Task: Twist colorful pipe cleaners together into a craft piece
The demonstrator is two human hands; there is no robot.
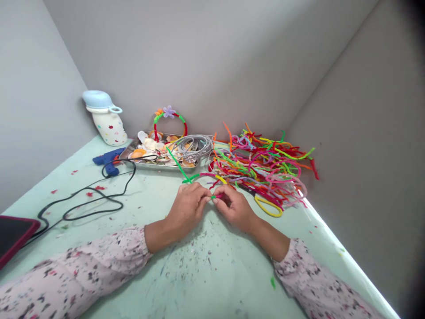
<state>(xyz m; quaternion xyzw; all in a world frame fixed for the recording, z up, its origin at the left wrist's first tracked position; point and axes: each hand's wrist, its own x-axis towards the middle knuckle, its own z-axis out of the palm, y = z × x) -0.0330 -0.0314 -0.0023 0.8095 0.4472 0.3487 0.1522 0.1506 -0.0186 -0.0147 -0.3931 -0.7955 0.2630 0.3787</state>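
Observation:
My left hand [190, 204] and my right hand [235, 207] meet above the middle of the table, fingertips pinched close together. Between them is a pipe-cleaner ring [207, 175], wrapped in green, red and yellow, its far side arching beyond my fingers. A loose green pipe-cleaner end [179, 165] sticks up and away from it near my left knuckles. At the fingertips a short green wrap shows beside a dark pink stretch. My fingers cover much of the near side of the ring.
A metal tray [162, 167] of shells and a coil of grey cord [198, 148] lie ahead. Pipe cleaners [262, 164] pile up at right, by yellow-handled scissors [268, 207]. At left are a blue glue gun [109, 160], black cable [96, 217], bottle [108, 124] and red-edged device [16, 235].

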